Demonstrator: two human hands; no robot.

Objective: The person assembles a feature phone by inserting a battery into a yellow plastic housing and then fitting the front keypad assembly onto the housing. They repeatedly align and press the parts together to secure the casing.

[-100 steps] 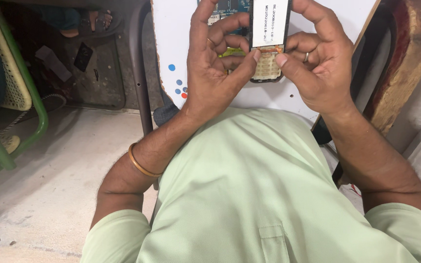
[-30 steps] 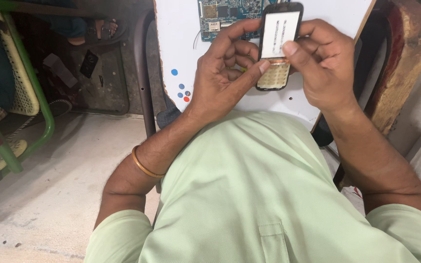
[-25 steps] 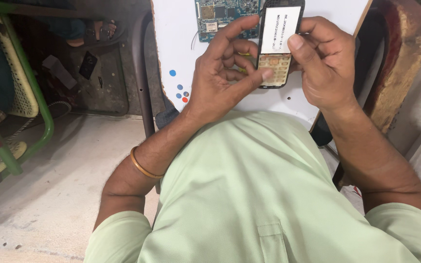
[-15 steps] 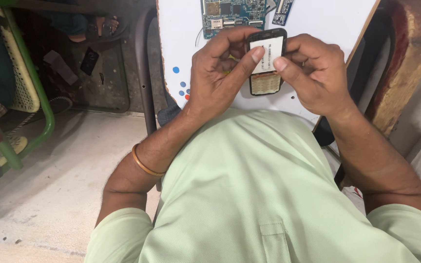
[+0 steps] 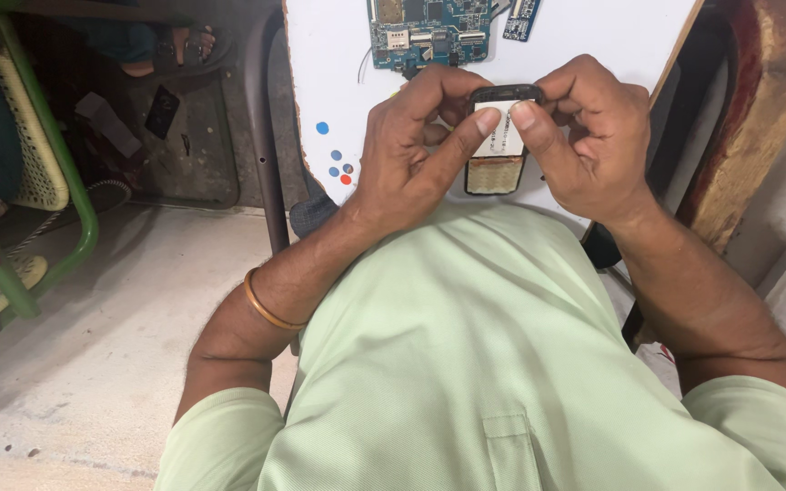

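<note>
Both hands hold a small black keypad phone (image 5: 497, 145) with a white screen and pale keypad, over the near edge of a white board (image 5: 584, 36). My left hand (image 5: 411, 155) grips its left side, thumb pressed across the screen. My right hand (image 5: 584, 136) grips the right side, thumb tip on the top of the screen. A blue-green circuit board (image 5: 428, 32) lies on the white board just beyond the hands, with a smaller circuit piece (image 5: 520, 16) to its right.
Small coloured dots (image 5: 337, 166) mark the board's left edge. A green-framed chair (image 5: 43, 173) stands at left, a dark metal leg (image 5: 261, 136) beside the board, a worn wooden piece (image 5: 757, 118) at right. Concrete floor (image 5: 93, 364) lies below.
The phone has come down and closer to my body, from standing up above the board to low between both hands. Both thumbs now press on its screen.
</note>
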